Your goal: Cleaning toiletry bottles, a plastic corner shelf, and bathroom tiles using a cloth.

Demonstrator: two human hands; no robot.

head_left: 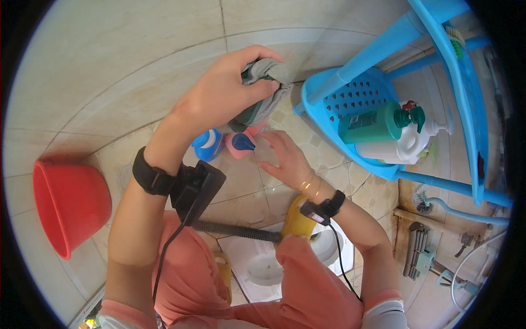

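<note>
My left hand (222,90) is raised near the tiled wall, its fingers and thumb closed on a crumpled grey-green cloth (268,74). Below the cloth, a pink bottle (236,149) with a dark blue cap stands on the floor, its upper part partly hidden. Beside it, to the left, is a blue bottle (208,145) with a white band. My right hand (287,162) hovers just right of the pink bottle, fingers apart and holding nothing. Both wrists wear black straps with small devices and cables.
A red bucket (74,205) leans at the left wall. On the right, a blue plastic rack (350,98) holds a green pump bottle (370,125) and a white one. A white squat toilet (252,263) lies beneath me, with a dark ribbed hose (238,230) across it. A toilet brush (423,198) is far right.
</note>
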